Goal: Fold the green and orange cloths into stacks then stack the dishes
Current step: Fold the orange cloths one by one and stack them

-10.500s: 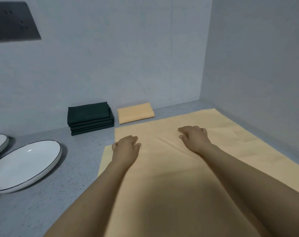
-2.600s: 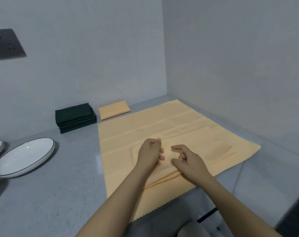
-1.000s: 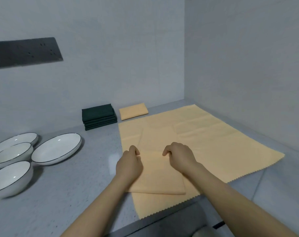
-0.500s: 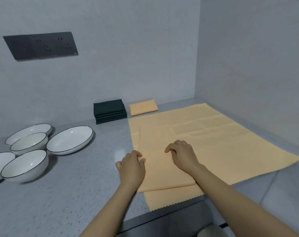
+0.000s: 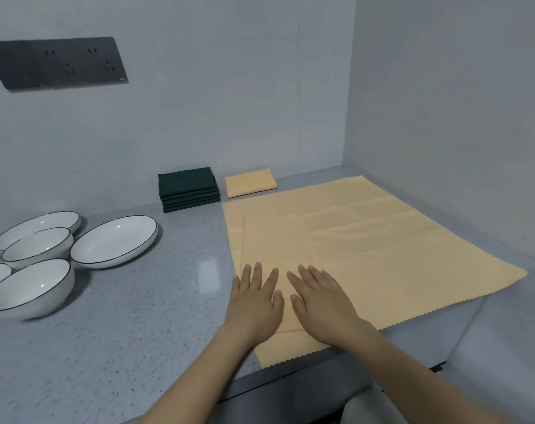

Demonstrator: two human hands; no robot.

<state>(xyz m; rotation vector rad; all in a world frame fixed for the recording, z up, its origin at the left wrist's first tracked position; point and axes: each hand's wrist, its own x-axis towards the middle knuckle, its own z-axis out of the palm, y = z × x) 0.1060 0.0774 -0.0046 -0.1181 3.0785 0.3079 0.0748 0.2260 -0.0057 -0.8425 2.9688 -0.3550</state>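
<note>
Half a second earlier both hands had been curled at the folded orange cloth (image 5: 278,258); now the left hand (image 5: 254,304) and right hand (image 5: 318,301) lay flat with fingers spread, pressing its near end. It rested on the unfolded orange cloth (image 5: 397,249), near the counter's front edge. The fold seemed finished, ready to join the single folded orange piece (image 5: 250,186) beside the green stack (image 5: 188,189). The dishes (image 5: 113,240) stood unstacked.

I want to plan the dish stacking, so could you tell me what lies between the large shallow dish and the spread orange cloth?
Head view: only bare speckled counter lies between the dish and the cloth.
</note>
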